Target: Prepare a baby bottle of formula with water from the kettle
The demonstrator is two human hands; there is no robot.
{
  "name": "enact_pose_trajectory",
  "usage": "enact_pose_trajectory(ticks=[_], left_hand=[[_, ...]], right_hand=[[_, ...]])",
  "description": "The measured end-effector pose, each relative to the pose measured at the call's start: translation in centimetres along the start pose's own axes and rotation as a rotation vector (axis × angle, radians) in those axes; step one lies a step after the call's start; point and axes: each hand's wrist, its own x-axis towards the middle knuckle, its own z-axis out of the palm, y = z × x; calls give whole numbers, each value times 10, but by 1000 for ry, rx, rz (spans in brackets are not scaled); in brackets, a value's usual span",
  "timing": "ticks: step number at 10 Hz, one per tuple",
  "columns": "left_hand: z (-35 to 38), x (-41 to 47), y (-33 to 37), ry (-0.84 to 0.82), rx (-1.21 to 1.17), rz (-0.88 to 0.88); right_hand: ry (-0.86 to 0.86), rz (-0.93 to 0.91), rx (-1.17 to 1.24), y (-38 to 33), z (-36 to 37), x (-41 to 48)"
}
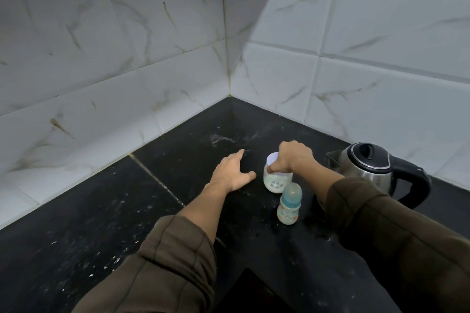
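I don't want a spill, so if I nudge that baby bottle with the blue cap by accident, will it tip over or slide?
The baby bottle probably tips fairly easily: it stands upright, tall for its narrow base, with the domed cap on top. It looks like light plastic, and I can't tell if it holds any liquid, so a nudge may shift it readily. On the smooth black counter it could slide first.

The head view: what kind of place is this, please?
Most likely a home kitchen corner: a black stone countertop, marbled white wall tiles, and a steel electric kettle beside a baby bottle.
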Motion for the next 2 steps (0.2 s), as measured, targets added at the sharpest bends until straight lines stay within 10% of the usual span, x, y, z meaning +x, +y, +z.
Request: enact_pose_trajectory(ticks=[2], left_hand=[[-1, 3, 18, 134, 115, 115]], right_hand=[[-1, 19, -10, 6, 18, 2]])
